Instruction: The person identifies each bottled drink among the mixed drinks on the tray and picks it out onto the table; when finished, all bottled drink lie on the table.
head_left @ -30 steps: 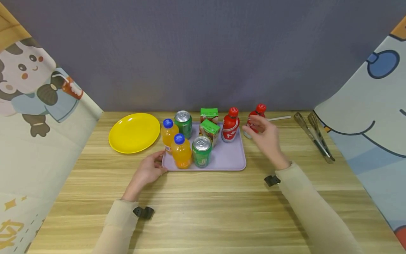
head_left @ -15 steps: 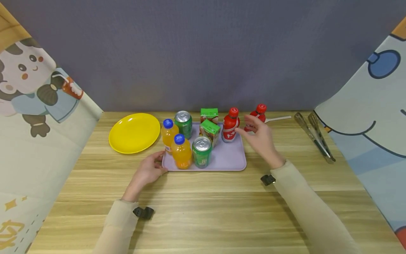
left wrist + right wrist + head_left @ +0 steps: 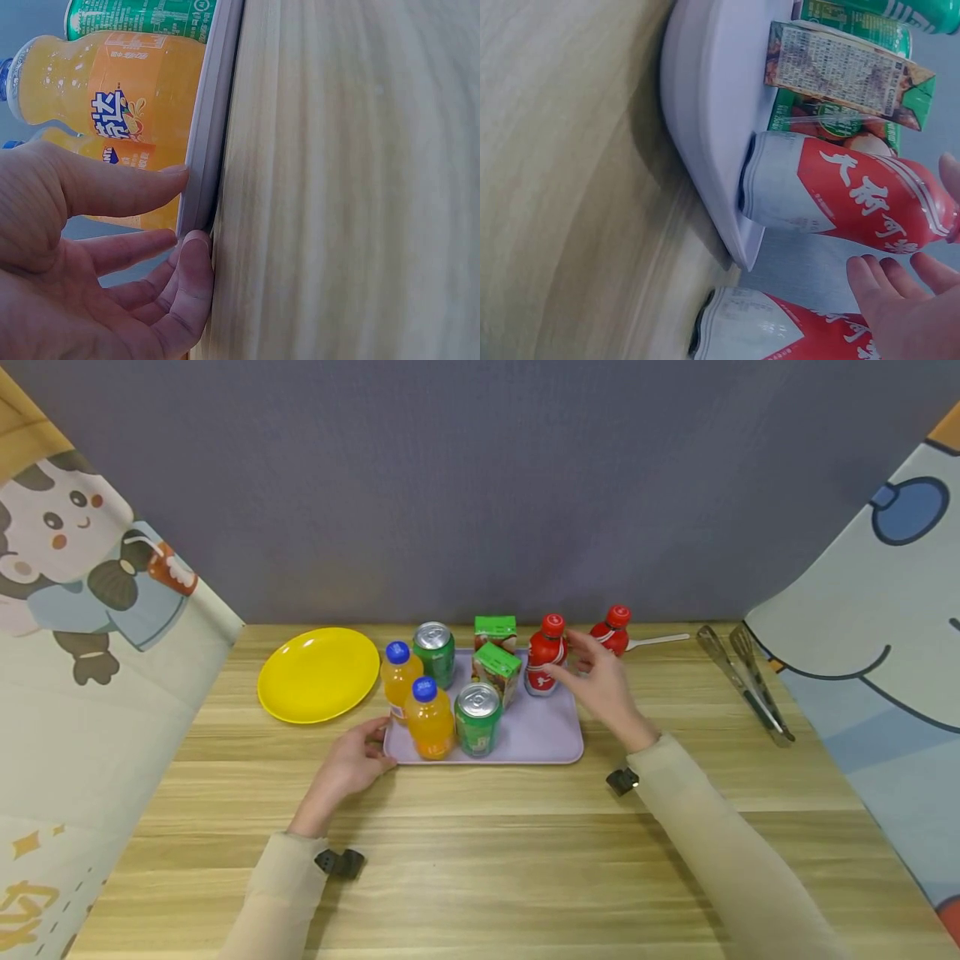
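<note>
A lilac tray (image 3: pixel 536 735) carries two orange soda bottles (image 3: pixel 430 727) with blue caps, two green cans (image 3: pixel 477 727), two green-topped drink cartons (image 3: pixel 497 672) and one red cola bottle (image 3: pixel 546 653). My left hand (image 3: pixel 352 760) holds the tray's front left corner; in the left wrist view its thumb and fingers (image 3: pixel 196 274) meet the rim. Beside the red bottle on the tray is my right hand (image 3: pixel 603 689), thumb and fingers spread apart around its right side. In the right wrist view a gap shows between that bottle and the nearer fingers (image 3: pixel 870 281).
A second red cola bottle (image 3: pixel 613 633) stands on the table right of the tray, partly behind my right hand. A white handle (image 3: pixel 660 641) lies beside it. Metal tongs (image 3: pixel 742 685) lie at the far right. A yellow plate (image 3: pixel 318 675) sits on the left.
My right hand has moved left, away from the red bottle on the table, to the red bottle on the tray. My left hand and the tray stay in place.
</note>
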`<state>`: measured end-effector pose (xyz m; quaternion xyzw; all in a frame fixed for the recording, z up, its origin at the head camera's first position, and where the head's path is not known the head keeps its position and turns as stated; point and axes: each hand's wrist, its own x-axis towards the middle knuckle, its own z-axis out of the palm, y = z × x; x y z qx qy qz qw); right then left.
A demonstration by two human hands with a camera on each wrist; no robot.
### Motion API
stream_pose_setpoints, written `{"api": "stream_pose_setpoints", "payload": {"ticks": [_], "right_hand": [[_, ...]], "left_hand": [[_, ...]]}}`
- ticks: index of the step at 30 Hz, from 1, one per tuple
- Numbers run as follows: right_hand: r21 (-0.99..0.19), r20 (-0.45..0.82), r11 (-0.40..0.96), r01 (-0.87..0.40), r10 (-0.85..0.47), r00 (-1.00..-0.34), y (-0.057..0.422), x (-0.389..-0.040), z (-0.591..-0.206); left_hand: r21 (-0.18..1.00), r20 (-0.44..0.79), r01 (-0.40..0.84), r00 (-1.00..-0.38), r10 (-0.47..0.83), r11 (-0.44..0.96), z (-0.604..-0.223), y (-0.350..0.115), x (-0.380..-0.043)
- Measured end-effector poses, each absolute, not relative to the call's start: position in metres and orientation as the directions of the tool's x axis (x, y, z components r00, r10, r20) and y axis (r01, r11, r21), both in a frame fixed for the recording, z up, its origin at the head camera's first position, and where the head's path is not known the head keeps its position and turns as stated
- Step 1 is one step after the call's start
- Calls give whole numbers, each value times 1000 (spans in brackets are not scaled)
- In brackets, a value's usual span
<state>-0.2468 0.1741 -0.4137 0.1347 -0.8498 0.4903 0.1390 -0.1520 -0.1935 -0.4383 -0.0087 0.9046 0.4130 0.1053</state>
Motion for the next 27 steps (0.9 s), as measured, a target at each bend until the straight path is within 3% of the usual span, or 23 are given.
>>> {"api": "stream_pose_setpoints", "payload": {"ticks": [27], "right_hand": [[-777, 319, 537, -328, -112, -941, 169, -260, -428]], "left_hand": [[746, -197, -102, -978, 72, 658, -438, -194, -151]]}}
